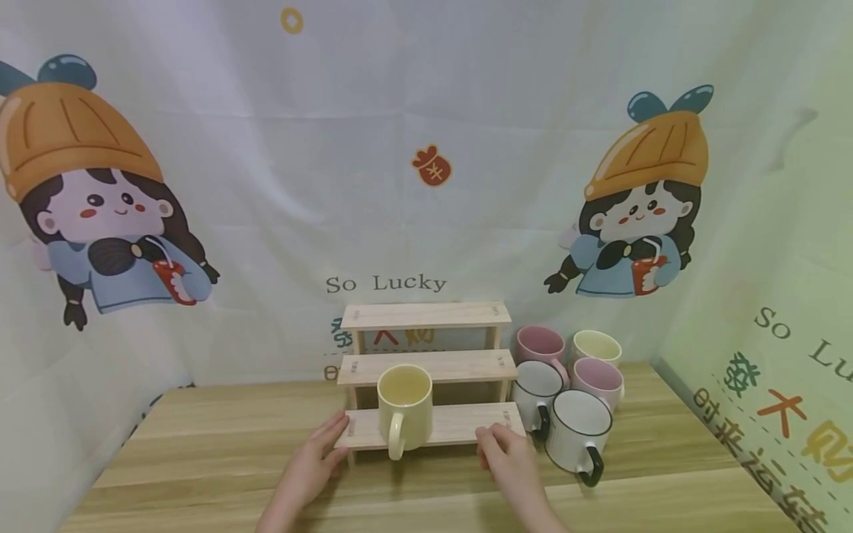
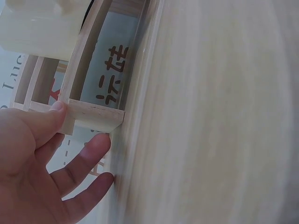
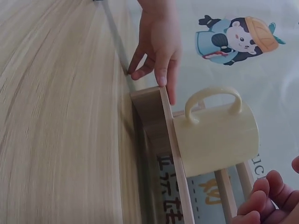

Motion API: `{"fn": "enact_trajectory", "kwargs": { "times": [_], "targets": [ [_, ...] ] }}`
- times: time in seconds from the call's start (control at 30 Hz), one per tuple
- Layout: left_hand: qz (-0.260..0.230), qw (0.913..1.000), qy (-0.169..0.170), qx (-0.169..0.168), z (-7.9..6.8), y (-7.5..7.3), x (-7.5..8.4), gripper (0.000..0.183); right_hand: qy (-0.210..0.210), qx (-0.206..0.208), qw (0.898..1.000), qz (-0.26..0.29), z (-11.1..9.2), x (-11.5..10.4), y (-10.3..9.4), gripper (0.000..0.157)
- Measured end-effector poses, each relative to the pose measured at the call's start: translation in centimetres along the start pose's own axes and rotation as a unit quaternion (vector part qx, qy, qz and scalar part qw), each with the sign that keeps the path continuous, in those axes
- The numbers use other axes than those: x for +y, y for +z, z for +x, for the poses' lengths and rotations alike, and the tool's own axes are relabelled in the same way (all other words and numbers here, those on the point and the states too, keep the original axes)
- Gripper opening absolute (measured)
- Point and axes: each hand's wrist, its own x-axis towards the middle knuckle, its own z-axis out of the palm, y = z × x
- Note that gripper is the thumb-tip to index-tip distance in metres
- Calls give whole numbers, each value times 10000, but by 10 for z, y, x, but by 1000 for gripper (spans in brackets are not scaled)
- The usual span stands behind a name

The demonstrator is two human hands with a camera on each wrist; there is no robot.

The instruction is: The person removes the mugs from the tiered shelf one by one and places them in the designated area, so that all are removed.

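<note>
A pale yellow mug (image 1: pixel 405 407) sits upright on the lowest tier of a three-tier wooden shelf rack (image 1: pixel 460 422), its handle facing me. My left hand (image 1: pixel 312 460) touches the left end of that tier. In the left wrist view, the thumb (image 2: pixel 57 108) lies against the board's front corner while the other fingers are spread beside the end. My right hand (image 1: pixel 512 466) is at the tier's front edge near its right end. Loosely bent fingers (image 3: pixel 261 198) with nothing between them show in the right wrist view, apart from the mug (image 3: pixel 219 137).
Several mugs stand grouped right of the rack: two white ones with black handles (image 1: pixel 580 429), two pink ones (image 1: pixel 597 377) and a cream one (image 1: pixel 597 344). Behind the wooden table (image 1: pixel 220 444) hangs a printed cloth (image 1: pixel 280 207), which also runs along both sides.
</note>
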Motion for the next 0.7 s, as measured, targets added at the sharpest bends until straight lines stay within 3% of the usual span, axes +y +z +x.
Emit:
{"fn": "enact_trajectory", "kwargs": {
  "times": [0.47, 0.7],
  "targets": [
    [-142, 9999, -20, -21, 1, 0, 0, 54, 506, -537, 9918, 1047, 1, -6, 31, 33],
    [-78, 10000, 8, 13, 0, -1, 0, 53, 495, -762, 9876, 1279, 1, -10, 48, 33]
  ]
}}
